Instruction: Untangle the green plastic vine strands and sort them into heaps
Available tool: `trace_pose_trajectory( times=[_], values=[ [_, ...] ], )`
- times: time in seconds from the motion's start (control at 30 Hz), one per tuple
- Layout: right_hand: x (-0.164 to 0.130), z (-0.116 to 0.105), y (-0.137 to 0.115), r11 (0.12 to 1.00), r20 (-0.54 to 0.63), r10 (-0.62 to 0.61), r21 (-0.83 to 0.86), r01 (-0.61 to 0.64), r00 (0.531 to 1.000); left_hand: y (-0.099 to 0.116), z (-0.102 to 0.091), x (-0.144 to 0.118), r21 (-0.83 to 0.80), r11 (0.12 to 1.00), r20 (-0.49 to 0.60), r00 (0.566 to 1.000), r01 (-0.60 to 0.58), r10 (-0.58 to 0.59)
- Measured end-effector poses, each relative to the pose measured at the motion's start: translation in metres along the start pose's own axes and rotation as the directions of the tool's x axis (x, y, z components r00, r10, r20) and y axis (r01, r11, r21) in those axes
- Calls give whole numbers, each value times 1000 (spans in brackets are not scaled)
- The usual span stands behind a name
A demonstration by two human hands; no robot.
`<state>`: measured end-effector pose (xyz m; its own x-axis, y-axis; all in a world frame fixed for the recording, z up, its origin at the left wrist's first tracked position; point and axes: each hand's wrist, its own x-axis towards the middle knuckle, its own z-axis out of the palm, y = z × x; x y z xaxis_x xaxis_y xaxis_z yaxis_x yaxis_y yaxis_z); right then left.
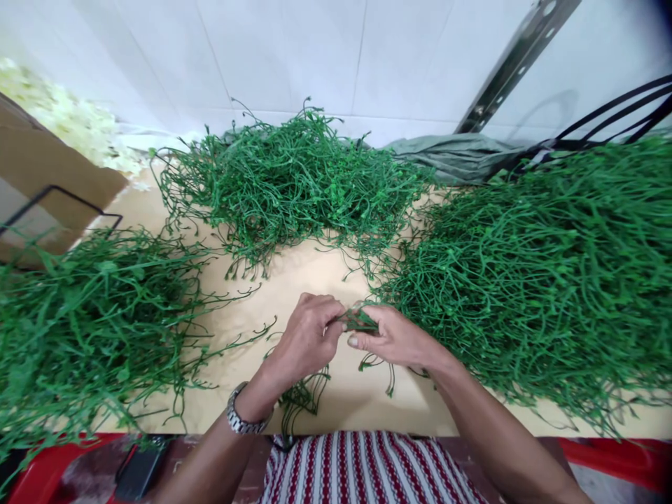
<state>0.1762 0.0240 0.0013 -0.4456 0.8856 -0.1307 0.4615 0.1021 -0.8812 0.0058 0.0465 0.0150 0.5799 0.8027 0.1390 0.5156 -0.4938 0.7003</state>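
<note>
My left hand (pixel 309 330), with a metal-band watch (pixel 246 413) on its wrist, pinches thin green plastic-looking stems (pixel 359 319) between thumb and fingers. Across from it, my right hand (pixel 393 336) has its fingers curled round the other part of the same stems, the thumb a little apart below. Stem ends with small tips dangle under the right hand. Beneath my left wrist, a small loose bunch of green stems (pixel 303 397) lies at the table's near edge. How many stems are between the hands is hidden by the fingers.
Large heaps of green stems lie at the left (pixel 94 322), the back (pixel 299 175) and the right (pixel 546 280) of the tabletop (pixel 294 269). A cardboard box (pixel 57 161) and pale yellow flowers (pixel 78 126) are at the back left. Black straps (pixel 619 112) arch at the back right.
</note>
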Motion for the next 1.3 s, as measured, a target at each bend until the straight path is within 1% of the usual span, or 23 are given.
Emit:
trace_pose_trajectory(
  times=[0.03,0.1,0.17,0.2,0.27,0.33,0.37,0.4,0.47,0.53,0.57,0.63,0.73,0.8,0.87,0.93,1.0,1.07,1.1,1.17,1.23,1.3],
  values=[
    [0,0,1,997,34,6,79,-8,999,0,1,0,29,999,-1,1000,-23,23],
    [0,1,4,978,54,-18,206,6,998,0,3,0,74,995,-17,998,-60,62],
    [0,3,7,969,36,-52,243,42,998,0,4,-1,115,990,-36,995,-86,90],
    [0,5,8,974,24,-59,222,53,998,0,4,-1,136,986,-41,994,-95,101],
    [0,7,10,993,6,-55,101,54,998,-1,4,-2,177,978,-29,993,-110,117],
    [0,6,11,989,-34,-85,-123,80,996,-1,4,-3,223,967,19,992,-122,121],
    [0,5,11,962,-52,-123,-252,106,991,-1,4,-2,249,961,45,992,-123,115],
    [0,4,11,917,-53,-168,-375,136,984,-1,4,-2,276,953,67,992,-122,108],
    [0,0,9,808,-8,-224,-561,181,975,-1,6,0,333,933,97,989,-134,108],
    [-2,-2,3,733,43,-194,-658,174,980,-3,7,2,378,908,107,983,-180,150],
    [-3,-2,0,710,46,-164,-688,150,985,-5,8,3,391,896,111,977,-212,183],
    [-9,0,-8,690,15,-102,-719,82,995,-9,9,5,388,877,120,959,-284,257],
    [-20,8,-19,710,-65,-55,-704,-7,996,-13,8,6,316,867,138,923,-386,360],
    [-28,13,-24,742,-140,-81,-669,-34,987,-14,7,7,270,861,135,902,-431,410],
    [-35,16,-28,770,-211,-132,-638,-34,968,-14,6,7,246,852,128,886,-463,445],
    [-41,17,-30,790,-248,-173,-613,-16,953,-13,5,8,235,839,124,871,-492,476],
    [-44,16,-32,814,-262,-177,-581,-9,949,-12,5,8,230,824,129,856,-518,502],
    [-46,14,-32,850,-273,-155,-526,-13,949,-12,6,9,238,809,138,844,-537,519],
    [-45,13,-32,874,-279,-133,-485,-20,951,-12,5,10,244,806,143,842,-540,520],
    [-43,9,-29,916,-286,-70,-398,-52,956,-11,5,11,253,815,153,853,-521,498],
    [-40,6,-25,938,-263,-20,-340,-73,964,-10,4,12,231,843,164,873,-486,459],
    [-36,2,-21,949,-219,-7,-308,-62,976,-7,3,14,173,874,182,887,-454,424]
  ],
)
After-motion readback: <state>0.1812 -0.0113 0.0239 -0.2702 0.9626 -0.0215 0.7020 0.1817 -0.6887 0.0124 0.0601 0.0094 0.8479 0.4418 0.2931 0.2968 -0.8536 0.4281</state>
